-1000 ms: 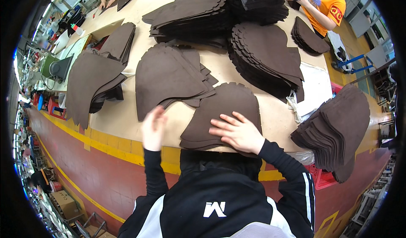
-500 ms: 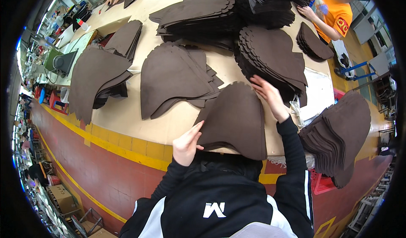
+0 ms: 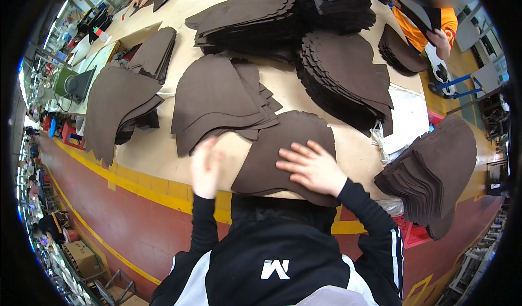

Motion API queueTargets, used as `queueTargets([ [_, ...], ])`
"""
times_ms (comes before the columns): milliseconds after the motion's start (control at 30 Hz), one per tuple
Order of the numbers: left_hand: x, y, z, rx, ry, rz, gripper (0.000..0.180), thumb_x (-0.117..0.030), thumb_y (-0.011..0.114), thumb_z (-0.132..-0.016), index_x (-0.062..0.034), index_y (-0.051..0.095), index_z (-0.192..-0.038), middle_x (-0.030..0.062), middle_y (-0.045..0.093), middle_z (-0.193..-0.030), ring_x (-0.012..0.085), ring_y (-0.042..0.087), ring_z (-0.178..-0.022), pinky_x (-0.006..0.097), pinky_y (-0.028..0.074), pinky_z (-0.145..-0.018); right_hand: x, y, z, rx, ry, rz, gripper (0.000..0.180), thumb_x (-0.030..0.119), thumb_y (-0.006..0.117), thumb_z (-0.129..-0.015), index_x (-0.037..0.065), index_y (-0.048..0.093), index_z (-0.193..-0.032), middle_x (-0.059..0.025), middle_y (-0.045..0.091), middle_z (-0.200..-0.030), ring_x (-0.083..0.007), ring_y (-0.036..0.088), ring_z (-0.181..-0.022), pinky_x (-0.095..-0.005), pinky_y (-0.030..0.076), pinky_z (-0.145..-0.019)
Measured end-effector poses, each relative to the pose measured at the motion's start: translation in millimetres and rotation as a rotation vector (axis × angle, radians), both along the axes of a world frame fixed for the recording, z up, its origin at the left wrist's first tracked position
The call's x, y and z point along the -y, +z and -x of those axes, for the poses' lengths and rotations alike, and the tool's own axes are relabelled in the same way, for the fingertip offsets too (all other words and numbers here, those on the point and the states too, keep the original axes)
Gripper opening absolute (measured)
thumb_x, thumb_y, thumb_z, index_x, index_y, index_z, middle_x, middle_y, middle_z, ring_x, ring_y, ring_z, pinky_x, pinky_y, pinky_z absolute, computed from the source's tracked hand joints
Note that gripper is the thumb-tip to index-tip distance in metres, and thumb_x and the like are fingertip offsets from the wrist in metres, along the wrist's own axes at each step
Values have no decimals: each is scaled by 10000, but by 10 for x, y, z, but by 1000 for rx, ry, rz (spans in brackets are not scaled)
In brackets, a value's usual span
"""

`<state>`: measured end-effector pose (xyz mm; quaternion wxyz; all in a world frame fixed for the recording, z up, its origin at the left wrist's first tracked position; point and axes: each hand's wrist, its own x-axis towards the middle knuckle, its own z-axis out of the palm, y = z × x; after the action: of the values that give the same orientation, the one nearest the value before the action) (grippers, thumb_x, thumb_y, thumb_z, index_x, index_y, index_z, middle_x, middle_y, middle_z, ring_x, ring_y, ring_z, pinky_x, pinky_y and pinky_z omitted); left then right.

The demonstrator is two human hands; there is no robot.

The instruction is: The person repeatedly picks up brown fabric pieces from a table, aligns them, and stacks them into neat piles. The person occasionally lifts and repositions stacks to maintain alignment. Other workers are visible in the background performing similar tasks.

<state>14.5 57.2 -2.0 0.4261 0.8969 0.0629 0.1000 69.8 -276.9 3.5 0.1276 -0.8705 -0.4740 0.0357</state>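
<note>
A dark brown curved sheet (image 3: 272, 148) with a notched far edge lies at the table's near edge in front of me. My right hand (image 3: 312, 168) rests flat on it, fingers spread. My left hand (image 3: 205, 169) is raised to the left of this sheet, its fingers and thumb apart and a little blurred, with nothing seen in it. Its fingertips are by the lower edge of a fanned stack of like sheets (image 3: 215, 97); whether they touch cannot be made out.
More brown stacks lie at the left (image 3: 119, 97), right of centre (image 3: 348, 69) and far middle (image 3: 244, 15). One stack (image 3: 435, 164) sits off the table's right corner. A person in orange (image 3: 448, 20) handles a dark piece at far right; another person's hands (image 3: 142, 0) work at far left.
My left hand has moved left off the sheet's edge toward the fanned stack. My right hand has come from the far edge down onto the sheet. The person in orange has lifted a dark piece.
</note>
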Motion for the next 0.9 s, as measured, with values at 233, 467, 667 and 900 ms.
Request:
queueTargets([
  [233, 817, -87, 333, 21, -140, -157, 663, -142, 783, -837, -21, 499, -1423, 219, 485, -1460, 395, 433, -1377, 432, 395, -1107, 117, -147, -759, -137, -336, -118, 493, 332, 498, -1023, 248, 443, -1506, -49, 414, -1572, -283, 414, -1426, -436, 337, -1158],
  [467, 564, 465, 319, 178, -198, 144, 446, 60, 719, -831, 11, 659, -1271, 184, 713, -1182, 240, 710, -1064, 298, 529, -910, 234, -2, -603, -385, -601, -804, 415, 239, 447, -1066, -11, 531, -1387, -182, 548, -1421, -305, 476, -1367, -365, 343, -1142],
  [667, -141, 418, -128, 350, 181, 334, 500, -7, 677, -906, 15, 558, -1391, 207, 562, -1418, 274, 502, -1352, 363, 337, -1148, 306, 345, 5, 144, -56, -209, 508, 377, 585, -977, 244, 506, -1461, -59, 430, -1556, -260, 425, -1417, -465, 318, -1173],
  [900, -5, 173, -142, 150, 11, 190, 380, -86, 677, -921, -29, 599, -1288, 98, 643, -1197, 183, 618, -1012, 324, 503, -866, 119, -12, 1, 9, 57, 41, 478, 378, 539, -995, 338, 486, -1468, 28, 427, -1564, -197, 374, -1454, -468, 227, -1213],
])
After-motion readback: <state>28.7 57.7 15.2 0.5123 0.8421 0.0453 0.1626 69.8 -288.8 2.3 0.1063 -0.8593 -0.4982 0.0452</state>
